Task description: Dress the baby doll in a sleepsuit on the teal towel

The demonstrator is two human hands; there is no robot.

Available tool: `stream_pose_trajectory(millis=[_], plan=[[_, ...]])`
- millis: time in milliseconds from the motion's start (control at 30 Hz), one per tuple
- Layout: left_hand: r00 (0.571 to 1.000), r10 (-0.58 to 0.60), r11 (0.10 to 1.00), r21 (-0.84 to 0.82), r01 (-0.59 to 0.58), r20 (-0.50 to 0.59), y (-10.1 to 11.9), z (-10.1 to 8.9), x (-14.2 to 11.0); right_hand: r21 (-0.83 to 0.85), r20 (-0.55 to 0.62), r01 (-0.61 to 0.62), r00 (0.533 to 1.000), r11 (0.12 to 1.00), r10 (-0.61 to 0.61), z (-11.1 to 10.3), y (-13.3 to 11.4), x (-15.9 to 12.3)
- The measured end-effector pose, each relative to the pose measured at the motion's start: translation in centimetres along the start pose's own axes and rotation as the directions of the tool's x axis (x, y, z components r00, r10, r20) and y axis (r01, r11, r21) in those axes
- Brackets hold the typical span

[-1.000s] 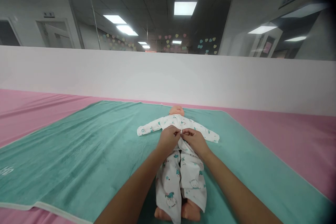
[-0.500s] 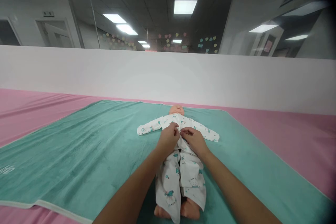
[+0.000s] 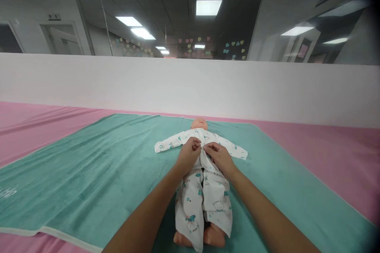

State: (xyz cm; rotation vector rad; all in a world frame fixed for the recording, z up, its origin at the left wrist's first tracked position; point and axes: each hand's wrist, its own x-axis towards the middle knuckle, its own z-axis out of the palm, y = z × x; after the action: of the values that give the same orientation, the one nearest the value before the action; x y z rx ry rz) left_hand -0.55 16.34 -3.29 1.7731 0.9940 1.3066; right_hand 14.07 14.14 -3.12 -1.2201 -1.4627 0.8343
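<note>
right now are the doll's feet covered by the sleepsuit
No, the doll's feet stick out bare below the legs of the printed sleepsuit.

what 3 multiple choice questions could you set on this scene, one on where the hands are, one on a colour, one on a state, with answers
1. Where are the left hand and right hand?
A. at the doll's feet
B. at the front of the white printed sleepsuit
C. at the doll's head

2. What colour is the towel under the baby doll?
A. pink
B. yellow
C. teal

3. What state are the doll's feet in?
A. bare
B. in socks
C. hidden inside the suit

Answers:
1. B, both hands' fingers meet at the suit's front opening.
2. C, teal pile shows all around the doll.
3. A, bare feet stick out below the suit's legs.
</note>
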Motion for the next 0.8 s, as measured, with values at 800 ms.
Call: stream_pose_trajectory(millis=[800], plan=[[0.889,0.111,0.663,0.699,0.266,-0.444,-4.9,-5.5,1.1,-0.570,-0.454,-0.256,0.890,0.780,-0.039,-6.9,7.4,2.5]])
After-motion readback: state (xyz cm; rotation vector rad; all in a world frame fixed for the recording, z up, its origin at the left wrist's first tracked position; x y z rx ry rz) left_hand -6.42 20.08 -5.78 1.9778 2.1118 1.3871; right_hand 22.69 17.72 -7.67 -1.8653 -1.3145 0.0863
